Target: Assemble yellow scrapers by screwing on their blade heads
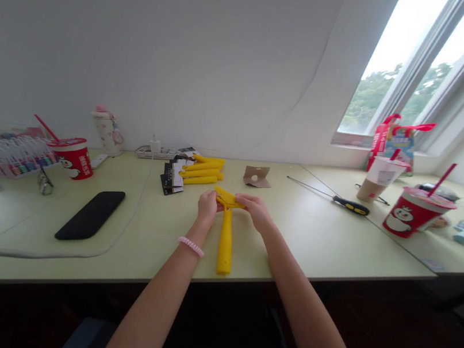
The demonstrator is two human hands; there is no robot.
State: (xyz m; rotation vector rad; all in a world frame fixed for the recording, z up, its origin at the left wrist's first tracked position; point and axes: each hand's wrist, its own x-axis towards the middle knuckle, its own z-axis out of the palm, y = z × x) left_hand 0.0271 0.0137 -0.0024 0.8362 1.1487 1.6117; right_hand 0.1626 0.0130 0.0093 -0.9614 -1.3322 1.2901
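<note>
A yellow T-shaped scraper (226, 243), with a wide head and a round handle, is held just above the table, its handle toward me. My left hand (207, 205) grips the left end of its head. At the head's right end, the fingers of my right hand (255, 208) are closed in a pinch. My fingers hide parts of the head. Just beyond my left hand lie several more yellow tools (201, 172) with black and white cards (173, 177) at their left. A folded brown cardboard piece (256, 176) stands beyond my right hand.
A screwdriver (349, 205) lies to the right, near red drink cups (415, 216) and a bag (397, 143). At left are a black pad (93, 214), a white cable (132, 217), another red cup (75, 159) and a pen rack (14, 159). The table's front edge runs below my forearms.
</note>
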